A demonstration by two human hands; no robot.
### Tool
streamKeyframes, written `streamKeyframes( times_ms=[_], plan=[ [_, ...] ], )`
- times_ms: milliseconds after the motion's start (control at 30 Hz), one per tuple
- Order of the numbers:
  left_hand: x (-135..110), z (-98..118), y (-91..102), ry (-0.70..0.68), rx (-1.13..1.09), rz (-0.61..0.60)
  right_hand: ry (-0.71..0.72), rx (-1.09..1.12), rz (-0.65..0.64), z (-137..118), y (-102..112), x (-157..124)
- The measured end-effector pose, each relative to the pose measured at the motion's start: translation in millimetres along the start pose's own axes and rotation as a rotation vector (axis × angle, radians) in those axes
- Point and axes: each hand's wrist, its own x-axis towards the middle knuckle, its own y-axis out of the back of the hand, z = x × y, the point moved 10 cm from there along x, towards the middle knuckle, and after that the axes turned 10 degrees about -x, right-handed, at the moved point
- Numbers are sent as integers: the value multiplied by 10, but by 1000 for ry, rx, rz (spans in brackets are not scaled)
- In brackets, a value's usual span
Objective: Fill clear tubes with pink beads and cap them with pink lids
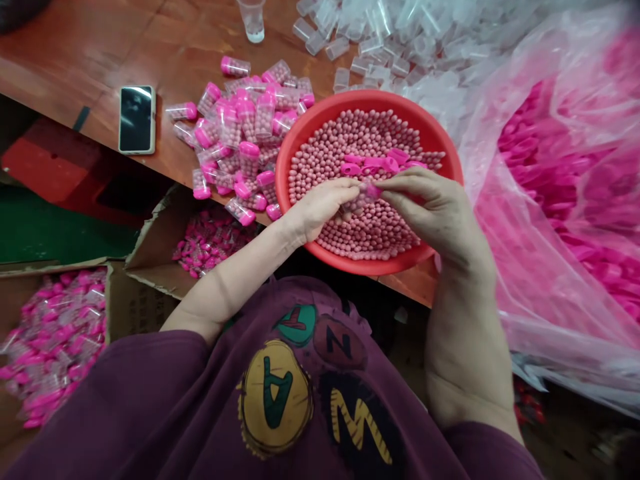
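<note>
Above a red plastic basin (370, 100) heaped with small pink beads (360, 137), my left hand (320, 208) and my right hand (425, 207) meet. My left fingers are closed around a small clear tube (356, 203), which is partly hidden. My right thumb and fingers pinch a pink cap (371, 192) at its end. Several loose pink caps (370, 165) lie on the beads just beyond my fingertips. A pile of clear tubes with pink caps (245, 137) lies on the table left of the basin.
A smartphone (137, 120) and a plastic cup (253, 20) stand on the wooden table (90, 80). Empty clear tubes (360, 57) spread behind the basin. A plastic bag of pink caps (560, 180) sits right. Open cardboard boxes (150, 257) hold capped tubes below the table edge.
</note>
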Motion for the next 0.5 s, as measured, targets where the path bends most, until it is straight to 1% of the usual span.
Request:
streamKeyframes(
  times_ms=[67,133,200,267,367,433,500],
  plan=[
    [15,-6,17,14,-51,15,25,-126,10,55,49,-39],
    [24,-4,-6,33,-121,-5,34,-233,8,112,55,-82],
    [25,-8,-30,62,-183,-22,-9,-255,22,167,52,-118],
    [21,-24,-47,96,-232,-34,-85,-179,103,190,90,-144],
    [5,-51,-122,132,-270,-115,-174,9,257,140,139,-156],
    [-8,-62,-151,124,-270,-155,-204,68,286,69,114,-125],
    [-23,-74,-156,103,-265,-166,-211,59,276,-14,85,-79]
  ],
)
